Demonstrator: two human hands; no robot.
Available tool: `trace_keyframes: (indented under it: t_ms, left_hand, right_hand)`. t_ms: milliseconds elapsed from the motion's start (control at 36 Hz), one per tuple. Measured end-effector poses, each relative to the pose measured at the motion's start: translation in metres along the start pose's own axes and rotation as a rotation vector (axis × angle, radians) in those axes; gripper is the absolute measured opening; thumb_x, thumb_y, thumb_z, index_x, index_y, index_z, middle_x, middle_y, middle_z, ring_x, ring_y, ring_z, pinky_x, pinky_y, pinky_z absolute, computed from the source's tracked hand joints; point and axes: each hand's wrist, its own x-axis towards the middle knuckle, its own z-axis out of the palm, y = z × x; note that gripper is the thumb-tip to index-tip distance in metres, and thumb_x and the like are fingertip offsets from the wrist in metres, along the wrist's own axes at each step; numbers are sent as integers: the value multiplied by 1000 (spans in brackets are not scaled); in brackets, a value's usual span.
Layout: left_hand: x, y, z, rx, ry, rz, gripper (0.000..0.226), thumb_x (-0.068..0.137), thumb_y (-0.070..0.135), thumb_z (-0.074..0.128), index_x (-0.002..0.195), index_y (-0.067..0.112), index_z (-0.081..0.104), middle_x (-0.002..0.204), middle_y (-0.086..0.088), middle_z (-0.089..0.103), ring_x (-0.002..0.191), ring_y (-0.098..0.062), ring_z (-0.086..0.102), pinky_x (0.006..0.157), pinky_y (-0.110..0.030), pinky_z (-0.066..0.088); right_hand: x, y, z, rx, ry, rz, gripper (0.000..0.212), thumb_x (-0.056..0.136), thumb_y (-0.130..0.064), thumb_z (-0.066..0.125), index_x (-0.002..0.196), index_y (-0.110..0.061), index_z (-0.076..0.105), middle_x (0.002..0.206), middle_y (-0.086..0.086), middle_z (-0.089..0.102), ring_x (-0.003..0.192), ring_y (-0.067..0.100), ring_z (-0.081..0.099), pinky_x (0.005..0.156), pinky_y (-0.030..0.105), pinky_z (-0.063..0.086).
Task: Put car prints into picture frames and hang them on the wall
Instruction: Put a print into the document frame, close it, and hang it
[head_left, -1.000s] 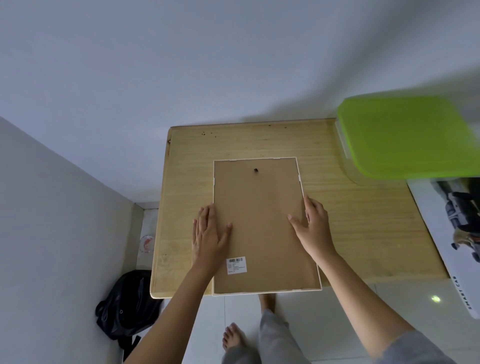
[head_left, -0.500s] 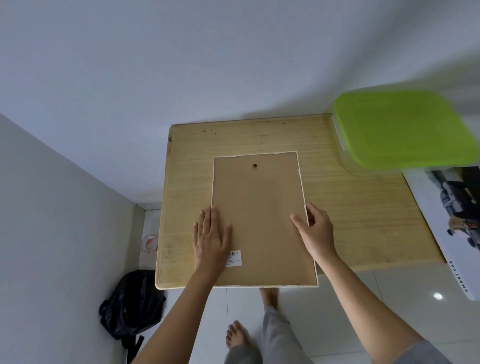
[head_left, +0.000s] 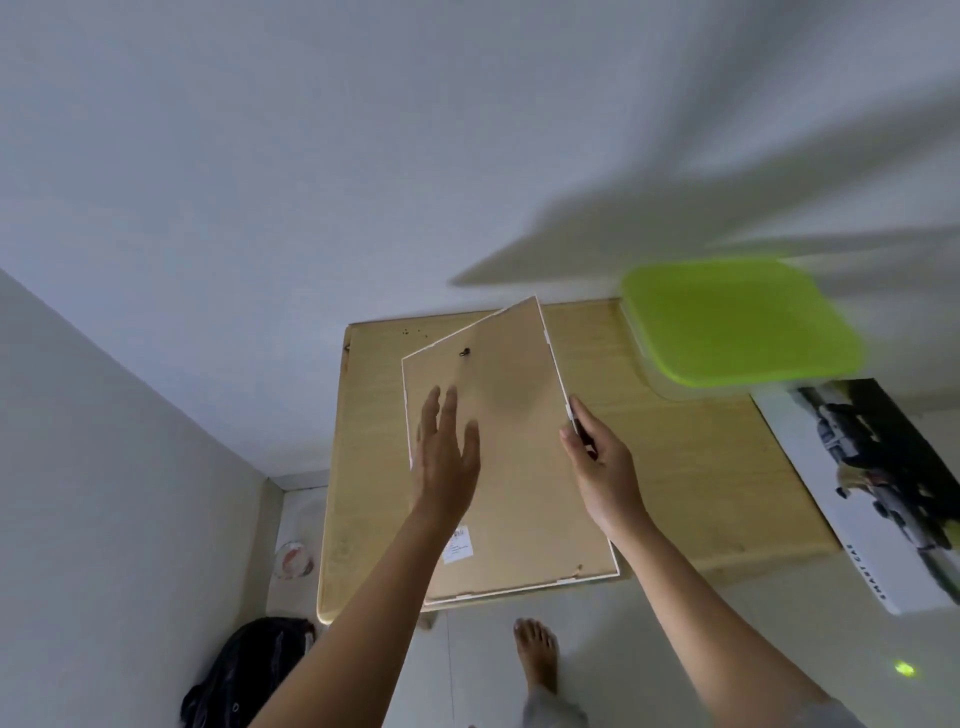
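Closest of all, 1 bare foot (head_left: 537, 654) stands on the pale floor (head_left: 727, 649). A black bag (head_left: 249, 670) lies low on the left. Just past them is a wooden table (head_left: 675, 467).

The picture frame (head_left: 519, 493) is over the table with its brown back facing up (a small white sticker (head_left: 457, 544) is near its close edge). It is turned crooked, and its near edge sticks out past the front of the table.

The left hand (head_left: 447, 452) lies flat on the frame's back with straight fingers and holds nothing. The right hand (head_left: 602, 467) holds the frame's right edge, with the thumb on the back and the fingers round the edge.

A little dark hook (head_left: 465, 353) sits near the frame's far end. Off to the right, a car print (head_left: 872, 488) lies at the table's side. A box with a green lid (head_left: 732, 322) stands at the far right corner, by the white wall (head_left: 363, 156).
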Motion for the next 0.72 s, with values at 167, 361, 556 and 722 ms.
trace_keyframes:
  t_ms: [167, 361, 556, 722]
  left_hand:
    - [49, 88, -39, -259, 39, 119, 52, 98, 39, 35, 147, 31, 18, 149, 0, 30, 137, -15, 30, 108, -34, 34]
    - [72, 140, -83, -347, 83, 152, 63, 97, 46, 31, 149, 21, 6, 155, -1, 20, 141, -18, 20, 112, -31, 19]
    - [64, 132, -107, -258, 169, 93, 78, 94, 39, 46, 148, 25, -9, 145, -12, 36, 124, -33, 43, 100, -49, 39]
    - [50, 117, -123, -252, 195, 17, 72, 95, 31, 36, 146, 27, -15, 129, -32, 45, 109, -47, 50, 92, -52, 43]
  right_hand:
    - [11, -49, 1, -82, 4, -322, 39, 91, -8, 52, 130, -11, 49, 75, 1, 47, 65, 5, 40, 62, 14, 36]
    - [15, -87, 2, -337, -59, -673, 49, 89, -2, 54, 135, -6, 41, 82, -20, 34, 75, -10, 38, 73, 3, 33]
    - [2, -100, 12, -505, -54, -807, 46, 94, -19, 43, 139, -15, 35, 92, 7, 51, 81, 10, 48, 71, 18, 42]
    - [-17, -105, 33, -465, -119, -783, 48, 93, -19, 44, 140, -12, 37, 93, 3, 49, 82, 11, 49, 72, 15, 42]
